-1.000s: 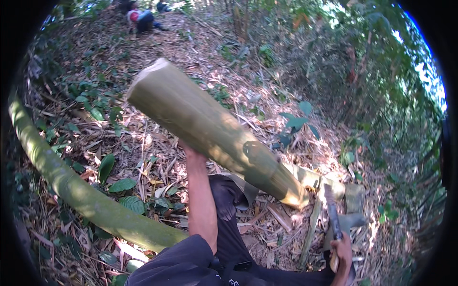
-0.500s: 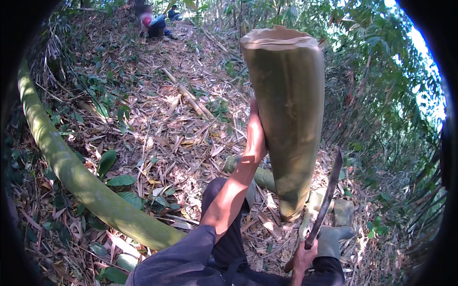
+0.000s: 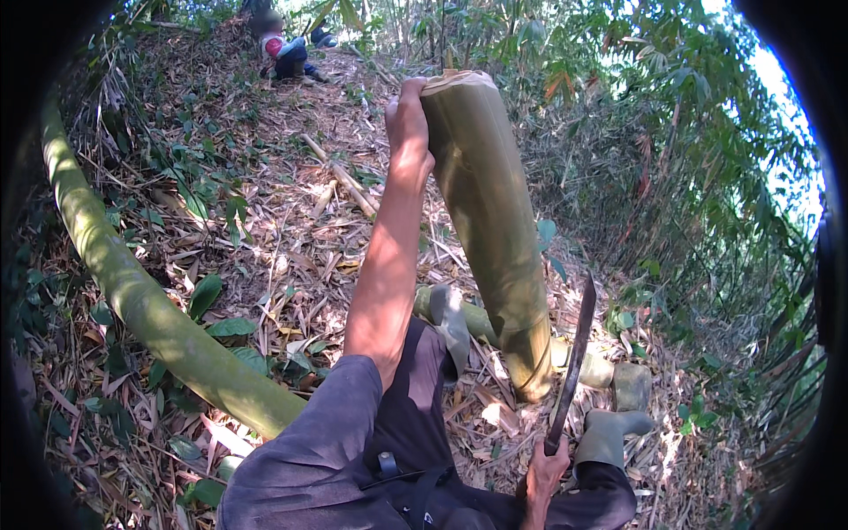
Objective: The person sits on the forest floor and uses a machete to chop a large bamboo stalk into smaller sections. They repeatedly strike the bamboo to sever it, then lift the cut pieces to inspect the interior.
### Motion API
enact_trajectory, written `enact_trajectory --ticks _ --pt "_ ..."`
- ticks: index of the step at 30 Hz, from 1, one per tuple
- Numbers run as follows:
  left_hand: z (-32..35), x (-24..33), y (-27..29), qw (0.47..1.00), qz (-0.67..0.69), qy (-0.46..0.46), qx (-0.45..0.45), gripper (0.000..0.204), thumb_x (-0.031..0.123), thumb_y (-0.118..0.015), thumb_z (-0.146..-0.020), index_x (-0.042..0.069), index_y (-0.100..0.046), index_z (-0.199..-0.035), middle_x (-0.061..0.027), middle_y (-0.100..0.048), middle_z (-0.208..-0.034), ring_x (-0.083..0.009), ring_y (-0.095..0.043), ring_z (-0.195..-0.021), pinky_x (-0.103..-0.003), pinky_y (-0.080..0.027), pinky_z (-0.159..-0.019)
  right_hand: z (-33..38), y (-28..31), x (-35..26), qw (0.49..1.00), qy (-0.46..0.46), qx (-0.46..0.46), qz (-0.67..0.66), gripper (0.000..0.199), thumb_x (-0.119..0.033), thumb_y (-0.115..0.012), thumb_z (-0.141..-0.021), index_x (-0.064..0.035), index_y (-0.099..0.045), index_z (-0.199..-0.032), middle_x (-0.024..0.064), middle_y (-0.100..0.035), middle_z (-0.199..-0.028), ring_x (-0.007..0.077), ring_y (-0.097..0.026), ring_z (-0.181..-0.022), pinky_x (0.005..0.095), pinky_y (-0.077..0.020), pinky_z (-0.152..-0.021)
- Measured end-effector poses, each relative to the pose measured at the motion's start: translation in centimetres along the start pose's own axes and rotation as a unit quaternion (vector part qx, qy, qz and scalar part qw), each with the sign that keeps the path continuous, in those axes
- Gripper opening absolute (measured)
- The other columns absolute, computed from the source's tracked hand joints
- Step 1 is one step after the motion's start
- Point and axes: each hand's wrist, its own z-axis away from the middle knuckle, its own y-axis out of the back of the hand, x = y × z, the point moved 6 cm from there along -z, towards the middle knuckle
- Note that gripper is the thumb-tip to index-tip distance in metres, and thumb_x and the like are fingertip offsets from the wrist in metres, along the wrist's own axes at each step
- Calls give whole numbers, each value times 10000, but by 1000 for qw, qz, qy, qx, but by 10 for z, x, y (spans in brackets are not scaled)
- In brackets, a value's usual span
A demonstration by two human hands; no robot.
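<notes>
A thick green bamboo section stands nearly upright on the ground before me, its top leaning left. Its upper end is cut and pale with ragged fibres; the narrower lower end rests among the leaves. My left hand grips the upper rim, with the fingertips hidden behind it. Low on the right, my right hand is closed on the handle of a machete. The dark blade points upward, just right of the bamboo's foot and apart from it.
A long curved bamboo stem runs along my left. Short bamboo pieces lie past my right boot; another bamboo length is behind my left boot. Dry leaves cover the slope, where a person sits uphill.
My left hand has moved up from the bamboo's side to its top rim. The bamboo's top has tilted left and away. My right hand and the machete have shifted slightly left.
</notes>
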Motion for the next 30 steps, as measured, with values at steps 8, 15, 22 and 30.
enact_trajectory --ticks 8,15,22,30 --pt "73 40 -24 987 30 -135 -83 429 335 -488 -888 -46 -623 -1032 -142 -664 -919 -219 -647 -795 -327 -527 -738 -9 -4 -22 994 56 42 -88 221 -87 -653 -829 39 -598 -1001 96 -579 -696 142 -531 -611 297 -444 -579" --pt "138 57 -75 950 110 -156 -248 481 324 -541 -846 -101 -589 -1067 -109 -629 -937 -169 -564 -863 -292 -447 -823 -2 -1 -17 971 100 92 -197 246 -81 -586 -902 13 -514 -1117 9 -518 -659 75 -473 -476 225 -386 -440" --pt "160 70 -114 937 -39 -328 -112 586 330 -542 -827 -150 -507 -1161 -181 -620 -928 -278 -568 -938 -328 -435 -871 25 27 14 978 58 124 -159 236 -91 -585 -909 12 -517 -1110 -1 -491 -602 70 -450 -453 228 -351 -405" --pt "115 75 -61 915 -132 -378 -50 304 166 -474 -873 -29 -604 -680 -112 -545 -712 -227 -515 -718 -384 -391 -708 20 51 28 989 52 62 -127 186 -115 -612 -902 1 -548 -1032 -12 -487 -588 67 -437 -446 233 -346 -413"
